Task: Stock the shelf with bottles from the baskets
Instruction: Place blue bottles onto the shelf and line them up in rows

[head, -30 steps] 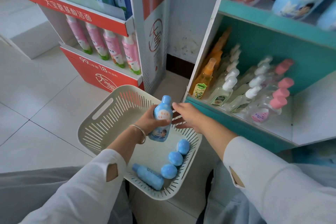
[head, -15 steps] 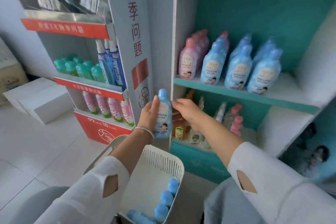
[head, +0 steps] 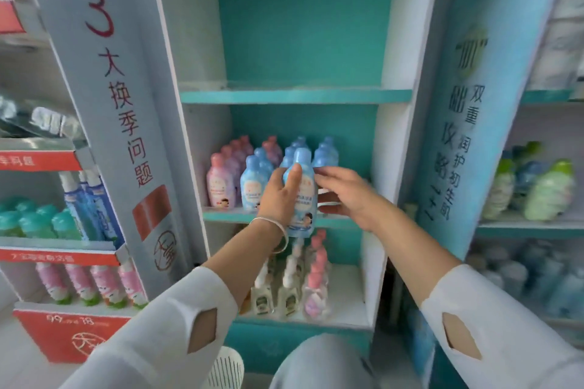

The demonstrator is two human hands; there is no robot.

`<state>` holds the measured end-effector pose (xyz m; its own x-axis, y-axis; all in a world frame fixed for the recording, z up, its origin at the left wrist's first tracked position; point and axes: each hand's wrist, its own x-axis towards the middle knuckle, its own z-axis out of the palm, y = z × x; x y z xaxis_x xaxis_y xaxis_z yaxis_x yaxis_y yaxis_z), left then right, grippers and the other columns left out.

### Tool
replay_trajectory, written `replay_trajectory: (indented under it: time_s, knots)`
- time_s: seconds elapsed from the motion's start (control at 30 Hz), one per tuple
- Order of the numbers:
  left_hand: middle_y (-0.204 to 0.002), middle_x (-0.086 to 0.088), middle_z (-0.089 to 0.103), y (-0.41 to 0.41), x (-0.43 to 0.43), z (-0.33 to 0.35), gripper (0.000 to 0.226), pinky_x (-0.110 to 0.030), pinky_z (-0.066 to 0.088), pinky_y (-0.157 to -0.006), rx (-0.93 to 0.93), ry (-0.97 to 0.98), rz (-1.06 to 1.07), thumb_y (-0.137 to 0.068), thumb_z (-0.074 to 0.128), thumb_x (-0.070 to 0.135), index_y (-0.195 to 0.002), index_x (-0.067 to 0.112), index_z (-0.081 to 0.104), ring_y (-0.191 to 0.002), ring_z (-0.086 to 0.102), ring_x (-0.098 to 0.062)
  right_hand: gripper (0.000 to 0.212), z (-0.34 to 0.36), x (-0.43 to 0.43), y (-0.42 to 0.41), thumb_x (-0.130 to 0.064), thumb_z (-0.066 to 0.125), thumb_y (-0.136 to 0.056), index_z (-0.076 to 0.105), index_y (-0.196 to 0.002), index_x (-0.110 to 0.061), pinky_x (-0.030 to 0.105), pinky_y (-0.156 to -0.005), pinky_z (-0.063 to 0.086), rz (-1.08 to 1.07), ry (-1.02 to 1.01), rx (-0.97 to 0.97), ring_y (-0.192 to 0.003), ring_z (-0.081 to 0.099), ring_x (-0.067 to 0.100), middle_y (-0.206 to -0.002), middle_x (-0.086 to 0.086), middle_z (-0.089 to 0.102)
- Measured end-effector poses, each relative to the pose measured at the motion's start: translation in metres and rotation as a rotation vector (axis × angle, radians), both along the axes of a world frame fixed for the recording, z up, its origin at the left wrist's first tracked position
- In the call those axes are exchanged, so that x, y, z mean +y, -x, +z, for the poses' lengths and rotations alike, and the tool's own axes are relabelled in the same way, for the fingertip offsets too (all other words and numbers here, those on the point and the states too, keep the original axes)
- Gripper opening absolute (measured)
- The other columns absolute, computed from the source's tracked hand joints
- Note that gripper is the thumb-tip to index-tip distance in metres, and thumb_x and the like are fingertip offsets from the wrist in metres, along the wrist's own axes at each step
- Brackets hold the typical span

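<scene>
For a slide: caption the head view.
Left hand holds a blue bottle before the teal shelf of blue and pink bottles, right hand open beside it.

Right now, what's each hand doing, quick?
Left hand: grips the blue bottle.
Right hand: open, fingers straight beside the bottle.

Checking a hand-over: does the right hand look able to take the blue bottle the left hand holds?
Likely yes: the right hand is open beside the blue bottle, fingertips at its right side, while the left hand grips its left side. Nothing lies between.
</scene>
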<state>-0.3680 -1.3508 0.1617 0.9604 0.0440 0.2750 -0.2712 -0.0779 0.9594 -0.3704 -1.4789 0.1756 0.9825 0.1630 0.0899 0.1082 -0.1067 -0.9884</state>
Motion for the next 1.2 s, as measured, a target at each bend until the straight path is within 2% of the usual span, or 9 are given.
replay_trajectory:
  time_s: [0.07, 0.13, 0.23, 0.33, 0.47, 0.53, 0.63, 0.9, 1.2]
  knots:
    - [-0.089, -0.003, 0.055, -0.003, -0.023, 0.007, 0.027, -0.027, 0.044, -0.078, -0.024, -0.029, -0.004, -0.097, 0.042, 0.035, -0.107, 0.011, 0.050, -0.085, 0.053, -0.019, 0.027, 0.008, -0.021, 0.004, -0.010, 0.058, -0.091, 0.055, -0.116, -0.023, 0.028, -0.072, 0.049, 0.025, 0.051, -0.041, -0.075, 0.060, 0.012, -0.087, -0.004, 0.062]
    - [-0.099, -0.007, 0.055, -0.008, -0.043, 0.010, 0.036, -0.034, 0.045, -0.088, 0.001, -0.035, -0.020, -0.098, 0.041, 0.033, -0.120, 0.006, 0.047, -0.092, 0.053, -0.020, 0.044, 0.011, -0.031, 0.004, -0.004, 0.066, -0.084, 0.050, -0.121, -0.021, 0.033, -0.078, 0.052, 0.026, 0.168, -0.082, -0.084, 0.062, 0.014, -0.095, -0.002, 0.063]
    - [-0.115, -0.016, 0.059, -0.014, -0.065, 0.009, 0.040, -0.041, 0.046, -0.099, 0.045, -0.065, -0.078, -0.098, 0.040, 0.033, -0.128, 0.006, 0.041, -0.105, 0.059, -0.027, 0.054, 0.010, -0.037, -0.006, -0.012, 0.075, -0.075, 0.047, -0.120, -0.020, 0.042, -0.089, 0.053, -0.138, 0.372, -0.130, -0.097, 0.064, 0.023, -0.106, 0.003, 0.065]
    - [-0.125, -0.023, 0.056, -0.023, -0.077, 0.009, 0.037, -0.041, 0.044, -0.101, 0.072, -0.092, -0.157, -0.099, 0.038, 0.028, -0.129, 0.006, 0.040, -0.115, 0.056, -0.032, 0.059, 0.007, -0.044, -0.016, -0.017, 0.075, -0.073, 0.043, -0.123, -0.018, 0.042, -0.085, 0.053, -0.268, 0.403, -0.135, -0.096, 0.062, 0.027, -0.108, 0.006, 0.063]
    - [-0.137, -0.015, 0.043, -0.055, -0.078, 0.019, 0.041, -0.032, 0.029, -0.106, -0.120, -0.633, -0.010, -0.098, 0.042, 0.023, -0.137, 0.012, 0.042, -0.127, 0.040, -0.032, 0.059, -0.002, -0.050, -0.037, -0.020, 0.074, -0.076, 0.041, -0.125, -0.018, 0.026, -0.059, 0.038, -0.462, 0.374, -0.214, -0.082, 0.053, 0.023, -0.103, 0.002, 0.056]
    - [-0.141, -0.008, 0.039, -0.072, -0.072, 0.025, 0.042, -0.032, 0.025, -0.108, -0.238, -0.867, 0.024, -0.096, 0.043, 0.020, -0.138, 0.019, 0.042, -0.129, 0.035, -0.031, 0.061, -0.008, -0.052, -0.058, -0.020, 0.076, -0.072, 0.042, -0.123, -0.017, 0.026, -0.060, 0.034, -0.557, 0.355, -0.234, -0.081, 0.051, 0.021, -0.104, 0.001, 0.057]
    - [-0.140, -0.004, 0.041, -0.096, -0.064, 0.029, 0.043, -0.036, 0.028, -0.109, -0.286, -1.023, 0.018, -0.093, 0.045, 0.021, -0.135, 0.026, 0.045, -0.130, 0.034, -0.029, 0.059, -0.017, -0.052, -0.093, -0.015, 0.076, -0.070, 0.044, -0.120, -0.014, 0.025, -0.066, 0.034, -0.632, 0.311, -0.222, -0.084, 0.055, 0.023, -0.101, 0.000, 0.055]
    - [-0.130, -0.008, 0.052, -0.158, -0.068, 0.033, 0.036, -0.043, 0.038, -0.103, -0.198, -1.114, -0.037, -0.088, 0.051, 0.027, -0.124, 0.027, 0.055, -0.122, 0.046, -0.031, 0.049, -0.040, -0.061, -0.182, -0.018, 0.069, -0.075, 0.046, -0.119, -0.013, 0.034, -0.074, 0.048, -0.713, 0.387, -0.175, -0.097, 0.061, 0.033, -0.114, 0.011, 0.060]
    - [-0.120, -0.007, 0.058, -0.221, -0.073, 0.035, 0.027, -0.036, 0.041, -0.100, -0.164, -1.112, -0.118, -0.086, 0.056, 0.033, -0.112, 0.026, 0.063, -0.115, 0.052, -0.029, 0.057, -0.065, -0.079, -0.238, -0.013, 0.067, -0.077, 0.042, -0.128, -0.008, 0.030, -0.076, 0.044, -0.731, 0.427, -0.177, -0.105, 0.057, 0.035, -0.120, 0.017, 0.057]
